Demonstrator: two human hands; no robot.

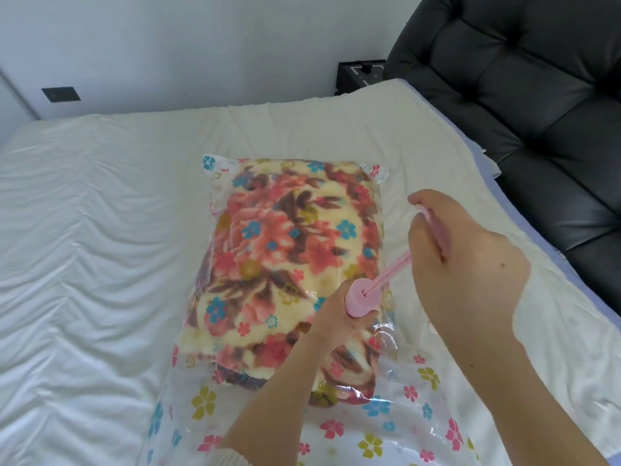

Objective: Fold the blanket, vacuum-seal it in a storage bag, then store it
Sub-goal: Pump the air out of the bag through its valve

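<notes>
A folded floral blanket lies inside a clear storage bag printed with small flowers, flat on the white bed. A pink hand pump stands on the bag near the blanket's right side. My left hand is wrapped around the pump's barrel, just under its pink cap. My right hand grips the pump's pink handle, raised above the barrel, with the thin pink rod drawn out between them. The valve under the pump is hidden.
A dark tufted headboard rises along the bed's right side. A small black box sits on the floor by the wall behind the bed. A dark wall plate is at the far left.
</notes>
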